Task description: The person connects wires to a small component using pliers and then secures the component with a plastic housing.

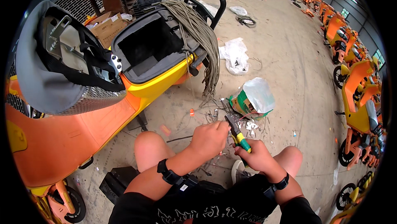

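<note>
My right hand (257, 156) is wrapped around pliers (240, 138) with green and yellow handles and dark jaws pointing up and to the left. Beside the jaws, my left hand (209, 141) is closed, fingertips pressed together. Whatever is pinched there is too small or hidden to make out. Just beyond the hands stands a green and white bucket (240, 105) with a pale plastic sheet (259, 95) over its rim. Wire scraps and small white bits (250, 125) litter the floor around it.
At left stands an orange and yellow scooter (78, 135), its grey seat (29, 67) tipped up from an open storage box (144, 65). A rope-like cable bundle (198, 34) hangs over its rear. White plastic bags (235, 56) lie beyond. Rows of orange scooters (356, 96) line the right.
</note>
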Tool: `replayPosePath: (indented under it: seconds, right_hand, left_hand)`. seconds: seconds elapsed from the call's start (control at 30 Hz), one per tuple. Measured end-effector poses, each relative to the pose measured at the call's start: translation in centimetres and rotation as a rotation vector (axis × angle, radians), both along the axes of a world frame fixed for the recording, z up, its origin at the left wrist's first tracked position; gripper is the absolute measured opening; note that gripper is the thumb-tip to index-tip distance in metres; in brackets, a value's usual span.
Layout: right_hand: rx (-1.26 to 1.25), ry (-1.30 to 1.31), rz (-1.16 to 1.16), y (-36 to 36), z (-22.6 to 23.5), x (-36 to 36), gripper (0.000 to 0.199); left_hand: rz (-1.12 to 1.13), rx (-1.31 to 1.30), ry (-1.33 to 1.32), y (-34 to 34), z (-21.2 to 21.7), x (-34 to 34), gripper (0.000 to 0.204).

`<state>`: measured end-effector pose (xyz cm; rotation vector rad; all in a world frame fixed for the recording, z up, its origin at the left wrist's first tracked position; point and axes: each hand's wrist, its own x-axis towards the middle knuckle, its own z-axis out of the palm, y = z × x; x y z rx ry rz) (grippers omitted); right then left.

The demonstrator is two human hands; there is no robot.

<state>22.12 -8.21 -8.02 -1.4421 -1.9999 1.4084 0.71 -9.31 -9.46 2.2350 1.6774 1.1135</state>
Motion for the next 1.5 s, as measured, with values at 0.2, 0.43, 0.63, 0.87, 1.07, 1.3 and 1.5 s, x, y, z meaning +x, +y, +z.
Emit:
replayPosePath:
  seconds: [0.2,0.43,0.63,0.87,1.07,1.3,1.5]
  right_hand:
    - [0.259,0.036,0.102,0.1,0.3,-0.2,0.02]
    - [0.53,0.169,0.112,1.4,-1.8,-0.5,0.016]
    - [0.394,0.119,0.105,1.3,-1.2,-0.9,0.019]
    - [0.224,0.063,0.08,0.7,-0.9,-1.0,0.022]
    - [0.117,0.054,0.087,0.4,-0.3,-1.0,0.022]
    - [-0.011,0.174,0.142,0.7,-0.9,-0.4,0.026]
    - [-0.095,0.181,0.131,0.7,-1.1,-0.2,0.028]
  left_hand:
    - [-0.079,-0.684,-0.839,0.4,1.4,-0.7,0.017]
    - [-0.568,-1.25,-1.932,0.6,0.6,-2.0,0.018]
    - [-0.313,-1.054,-1.552,1.0,1.2,-1.5,0.025]
    - [-0.005,-0.256,-0.369,0.0,1.2,-0.6,0.021]
    - [-0.097,-0.477,-0.627,0.3,1.2,-1.2,0.017]
    - [-0.28,-1.115,-1.633,0.7,1.8,-2.5,0.023]
    - [-0.295,-1.155,-1.704,0.7,1.8,-2.4,0.027]
